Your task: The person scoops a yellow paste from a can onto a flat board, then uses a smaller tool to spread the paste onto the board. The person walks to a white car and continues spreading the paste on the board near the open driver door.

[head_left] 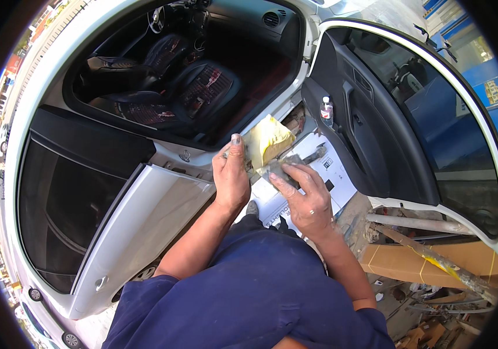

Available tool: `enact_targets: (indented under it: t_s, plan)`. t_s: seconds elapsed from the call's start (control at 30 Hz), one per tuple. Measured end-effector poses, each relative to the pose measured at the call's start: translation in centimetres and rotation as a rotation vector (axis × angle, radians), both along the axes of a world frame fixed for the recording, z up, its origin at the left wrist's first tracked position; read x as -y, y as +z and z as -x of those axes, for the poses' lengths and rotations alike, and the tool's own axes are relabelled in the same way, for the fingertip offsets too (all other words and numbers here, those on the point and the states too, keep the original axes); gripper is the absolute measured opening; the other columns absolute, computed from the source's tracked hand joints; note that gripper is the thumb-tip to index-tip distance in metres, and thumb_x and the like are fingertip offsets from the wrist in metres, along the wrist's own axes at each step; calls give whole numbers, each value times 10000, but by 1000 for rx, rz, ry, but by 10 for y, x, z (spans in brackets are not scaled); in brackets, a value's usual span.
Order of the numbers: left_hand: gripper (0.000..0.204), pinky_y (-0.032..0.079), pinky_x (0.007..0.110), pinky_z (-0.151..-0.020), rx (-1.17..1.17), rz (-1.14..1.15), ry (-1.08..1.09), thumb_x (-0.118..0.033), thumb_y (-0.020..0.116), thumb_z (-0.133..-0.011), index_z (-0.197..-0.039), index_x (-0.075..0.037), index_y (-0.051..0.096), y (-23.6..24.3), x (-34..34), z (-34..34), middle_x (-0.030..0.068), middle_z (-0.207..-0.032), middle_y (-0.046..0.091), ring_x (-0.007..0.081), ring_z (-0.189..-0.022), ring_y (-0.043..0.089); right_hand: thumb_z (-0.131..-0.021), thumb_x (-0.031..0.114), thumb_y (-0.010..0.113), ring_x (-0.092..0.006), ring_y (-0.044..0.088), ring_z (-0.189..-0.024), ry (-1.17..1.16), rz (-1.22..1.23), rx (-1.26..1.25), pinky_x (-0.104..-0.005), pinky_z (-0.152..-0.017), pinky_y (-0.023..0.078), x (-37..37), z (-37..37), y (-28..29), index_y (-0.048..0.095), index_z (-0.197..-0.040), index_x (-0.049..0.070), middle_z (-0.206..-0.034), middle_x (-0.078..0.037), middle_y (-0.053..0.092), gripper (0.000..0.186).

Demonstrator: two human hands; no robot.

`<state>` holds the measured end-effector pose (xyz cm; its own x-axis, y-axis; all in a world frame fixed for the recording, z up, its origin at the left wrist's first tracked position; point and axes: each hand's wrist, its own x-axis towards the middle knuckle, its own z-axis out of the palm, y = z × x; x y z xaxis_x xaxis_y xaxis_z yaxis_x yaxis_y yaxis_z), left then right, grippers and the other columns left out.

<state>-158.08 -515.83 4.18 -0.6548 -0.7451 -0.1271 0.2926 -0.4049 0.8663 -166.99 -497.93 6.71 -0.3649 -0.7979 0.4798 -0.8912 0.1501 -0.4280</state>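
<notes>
Standing at the open front doorway of a white car (144,215), hands meeting just above the sill edge. Left hand (231,174) curled around a folded yellow sheet of sandpaper (267,139), thumb up, grasping it beside the door pillar. Right hand (304,198) pinching a grey, dusty scrap (278,168) between fingers and thumb, touching the yellow sheet's lower edge. Open room only in the narrow wedge between the closed rear door (86,192) on the left and the swung-out front door (377,145) on the right. Below the hands, flattened white cardboard (333,171) on the ground; further right, brown cardboard (412,262) and rusty metal bars (429,256), cluttered. Inside, dark patterned seats (202,87); a small plastic bottle (326,110) upright in the door pocket. Glossy paint, tinted glass, rough paper.
</notes>
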Motion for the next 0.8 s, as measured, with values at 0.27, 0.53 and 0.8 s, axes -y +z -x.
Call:
enact_targets:
  t_s: [0.27,0.53,0.8]
  plan:
    - [373,570,456,-832,111,999,11,-226,584,-1146,-1263,100,724,16,-9,-7,241,-991,749,414,-889,712,-1014,-63,651,-370,734,-1183,-55,214,365,-433,-1014,601,12,19,20,725,-1398,25,-1312,-200,736,402]
    - [427,483,332,-705,210,598,104,-318,571,-1179,-1197,65,758,17,0,-3,65,-844,663,185,-773,599,-1031,-64,640,-347,725,-1214,91,54,425,-411,-998,593,2,13,-8,723,-1368,-13,-1326,-178,743,351]
    - [496,632,413,-942,-101,-367,-211,-416,591,-1160,-1219,67,685,-7,-2,-4,174,-1155,768,251,-1034,768,-1176,118,478,-331,702,-1292,-13,797,1334,-456,-1067,626,13,38,24,472,-1571,-86,-1491,-248,627,444]
